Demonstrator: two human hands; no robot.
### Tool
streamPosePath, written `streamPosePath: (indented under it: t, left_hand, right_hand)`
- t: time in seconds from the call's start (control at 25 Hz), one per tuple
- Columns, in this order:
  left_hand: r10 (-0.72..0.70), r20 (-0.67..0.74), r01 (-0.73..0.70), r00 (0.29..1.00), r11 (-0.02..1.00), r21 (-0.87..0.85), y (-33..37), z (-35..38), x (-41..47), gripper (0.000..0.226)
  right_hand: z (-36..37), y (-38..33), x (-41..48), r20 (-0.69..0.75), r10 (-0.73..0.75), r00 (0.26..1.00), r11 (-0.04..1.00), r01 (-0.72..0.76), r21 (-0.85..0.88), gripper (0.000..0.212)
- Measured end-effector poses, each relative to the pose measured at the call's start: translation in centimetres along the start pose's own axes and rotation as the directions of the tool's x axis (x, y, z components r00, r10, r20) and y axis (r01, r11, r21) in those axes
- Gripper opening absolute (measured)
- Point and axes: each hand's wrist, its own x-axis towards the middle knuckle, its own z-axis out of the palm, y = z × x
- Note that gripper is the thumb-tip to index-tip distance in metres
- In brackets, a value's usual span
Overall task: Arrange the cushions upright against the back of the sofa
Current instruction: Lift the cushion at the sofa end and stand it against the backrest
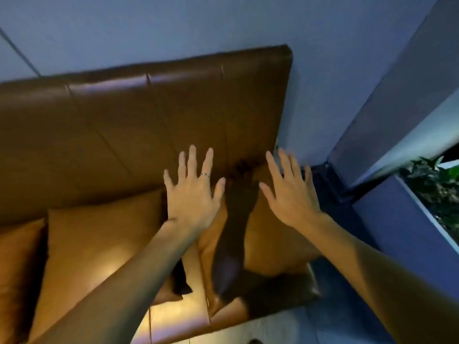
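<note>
On the sofa point(139, 115), three cushions point(99, 244), two spread hands point(192, 194).

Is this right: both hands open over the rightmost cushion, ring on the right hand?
Not quite. The head view shows the ring on the left hand, not the right hand. Both hands are open, fingers spread, over the rightmost cushion.
</note>
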Motion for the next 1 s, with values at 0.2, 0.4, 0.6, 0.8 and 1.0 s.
streamPosePath:
  t: [0.2, 0.4, 0.6, 0.8, 1.0]
  left_hand:
    - [-0.239, 0.348, 0.266, 0.907, 0.964, -0.031, -2.2, 11.3, -3.5, 0.072]
    - [-0.377, 0.543, 0.558, 0.75, 0.802, -0.214, -2.8, 19.4, -4.1, 0.07]
    - [-0.402, 0.672, 0.693, 0.622, 0.683, -0.233, -2.3, 23.6, -3.5, 0.074]
    - [-0.538, 0.456, 0.702, 0.709, 0.6, -0.383, -2.0, 24.8, -3.1, 0.069]
    - [-0.767, 0.358, 0.822, 0.532, 0.367, -0.435, -4.4, 24.5, -1.2, 0.051]
  right_hand:
    - [10.4, 1.3, -1.7, 0.317, 0.045, 0.947, 0.999, -0.033, -0.042, 0.074]
    - [17.5, 0.8, -1.5, 0.424, 0.054, 0.904, 0.998, -0.062, 0.007, 0.073]
    - [21.5, 0.3, -2.4, 0.362, 0.01, 0.932, 1.0, -0.019, 0.022, 0.072]
    - [21.2, 0.9, -1.1, 0.303, -0.026, 0.953, 0.999, 0.01, 0.053, 0.064]
    - [20.1, 4.6, 2.8, 0.21, 0.214, 0.954, 0.915, -0.271, 0.3, 0.038]
